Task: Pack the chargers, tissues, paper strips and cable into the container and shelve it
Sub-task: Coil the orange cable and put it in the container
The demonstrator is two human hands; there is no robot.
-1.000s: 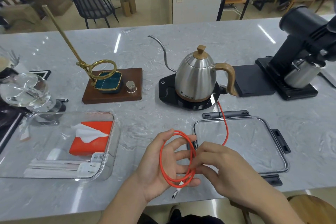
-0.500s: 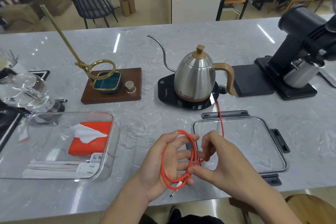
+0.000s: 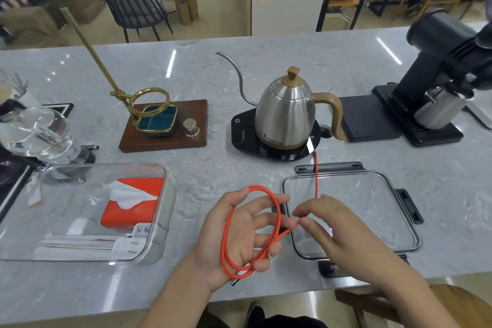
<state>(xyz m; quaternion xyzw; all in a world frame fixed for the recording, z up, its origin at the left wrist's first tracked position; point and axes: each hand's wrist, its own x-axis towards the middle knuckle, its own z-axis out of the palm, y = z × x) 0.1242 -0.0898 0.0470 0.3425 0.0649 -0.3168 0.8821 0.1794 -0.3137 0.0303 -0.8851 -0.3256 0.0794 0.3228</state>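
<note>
An orange cable (image 3: 277,218) is looped twice around the fingers of my left hand (image 3: 237,237), palm up, near the counter's front edge. My right hand (image 3: 338,231) pinches the cable's free run, which stretches away over the clear lid (image 3: 372,210) toward the kettle. At the left stands the clear container (image 3: 162,221). Inside it lie an orange tissue pack (image 3: 133,208) with a white tissue sticking out, white paper strips (image 3: 77,245) and two white chargers (image 3: 130,242).
A steel gooseneck kettle (image 3: 287,112) on its black base stands behind the lid. A brass dripper stand on a wooden board (image 3: 165,133) is behind the container, glassware (image 3: 34,136) at far left, a black grinder (image 3: 439,82) at right. A wooden stool (image 3: 463,306) is below right.
My right hand has drawn back to the right of the coil and now pinches the cable's free run. The loose end has straightened over the lid.
</note>
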